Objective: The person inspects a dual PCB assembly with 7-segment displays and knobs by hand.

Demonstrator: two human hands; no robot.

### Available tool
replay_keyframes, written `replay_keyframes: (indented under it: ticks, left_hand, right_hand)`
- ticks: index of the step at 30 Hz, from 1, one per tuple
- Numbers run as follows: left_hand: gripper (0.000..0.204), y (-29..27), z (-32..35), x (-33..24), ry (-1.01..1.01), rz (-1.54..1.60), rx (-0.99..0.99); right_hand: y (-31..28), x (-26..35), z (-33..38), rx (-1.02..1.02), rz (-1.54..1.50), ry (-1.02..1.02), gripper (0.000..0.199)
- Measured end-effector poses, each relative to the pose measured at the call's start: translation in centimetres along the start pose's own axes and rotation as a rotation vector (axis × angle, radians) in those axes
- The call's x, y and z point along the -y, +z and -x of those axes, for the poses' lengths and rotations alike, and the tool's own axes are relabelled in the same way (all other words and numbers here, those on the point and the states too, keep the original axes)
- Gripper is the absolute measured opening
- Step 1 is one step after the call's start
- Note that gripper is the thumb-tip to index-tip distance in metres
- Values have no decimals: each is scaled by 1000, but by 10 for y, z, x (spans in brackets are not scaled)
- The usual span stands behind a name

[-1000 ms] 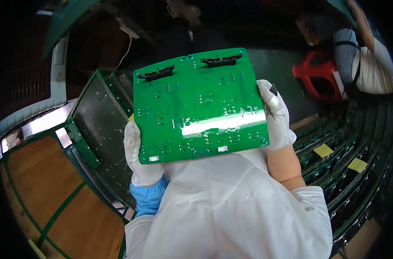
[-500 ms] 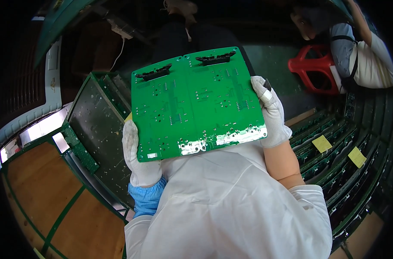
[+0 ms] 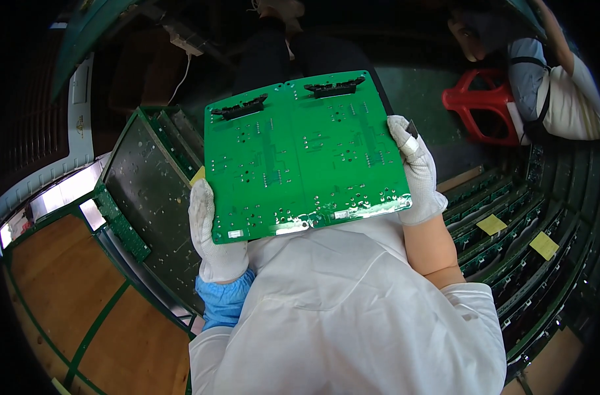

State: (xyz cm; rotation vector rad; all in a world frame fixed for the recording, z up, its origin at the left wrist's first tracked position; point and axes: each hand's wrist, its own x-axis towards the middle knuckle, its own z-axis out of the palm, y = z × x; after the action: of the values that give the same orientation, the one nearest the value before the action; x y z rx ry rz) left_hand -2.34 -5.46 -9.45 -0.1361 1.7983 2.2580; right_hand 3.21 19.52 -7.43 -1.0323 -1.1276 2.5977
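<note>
A large green circuit board (image 3: pixel 300 158) is held up in front of my body, its solder-dotted face turned toward me. Two black connectors (image 3: pixel 335 87) stick out along its far edge, and light glares off the near edge. Wearing a white glove, my left hand (image 3: pixel 206 227) grips the board's left edge near the lower corner. My right hand (image 3: pixel 415 171), also gloved, grips the right edge; a small dark piece is fixed by a white band on one finger. The fingers behind the board are hidden on both sides.
On the right, a rack (image 3: pixel 510 257) of slotted boards carries yellow paper notes (image 3: pixel 544 245). A red plastic stool (image 3: pixel 482 105) and another person (image 3: pixel 563 99) are at the far right. To the left stand a dark metal-sided rack (image 3: pixel 155 178) and a green-framed brown panel (image 3: pixel 56 283).
The board has tilted slightly, and the glare along its near edge has shrunk. Both hands keep their hold on it; the view has shifted a little.
</note>
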Motion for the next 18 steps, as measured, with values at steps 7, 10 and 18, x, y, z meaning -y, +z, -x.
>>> replay_keyframes:
  ticks: [7, 10, 18]
  left_hand:
    - [36, -2, 2, 2, 393, -976, 31]
    - [35, -3, 3, 8, 221, -478, 5]
    - [31, 9, 7, -3, 4, 65, 11]
  right_hand:
    - [0, -1, 0, -19, -33, -8, 14]
    - [1, 0, 2, -36, -37, -21, 13]
    - [-2, 0, 0, -67, -25, -27, 12]
